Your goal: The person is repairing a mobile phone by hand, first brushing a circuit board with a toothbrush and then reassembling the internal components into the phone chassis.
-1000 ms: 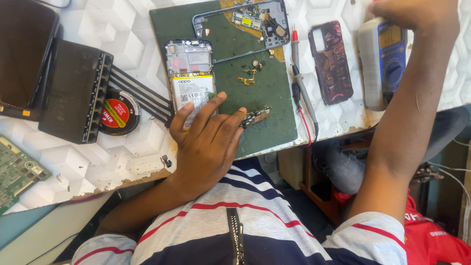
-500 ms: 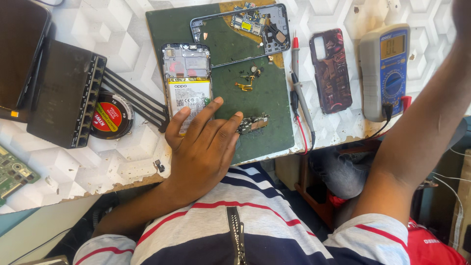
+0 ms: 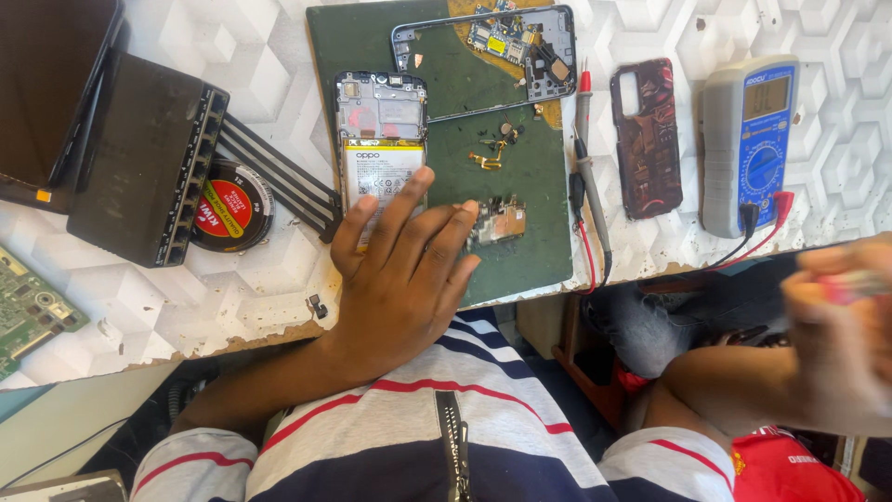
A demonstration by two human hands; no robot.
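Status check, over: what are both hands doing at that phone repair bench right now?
Left hand flat, open, on the opened phone and green mat. Right hand off the table, blurred, grip unclear. Small circuit board beside left fingertips.

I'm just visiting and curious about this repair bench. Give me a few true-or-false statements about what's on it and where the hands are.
1. The left hand lies flat on the opened phone. True.
2. The blue meter stands left of the phone. False: it is at the far right.
3. The phone lies on a green mat. True.
4. The right hand rests on the red phone case. False: it is blurred, off the table edge.
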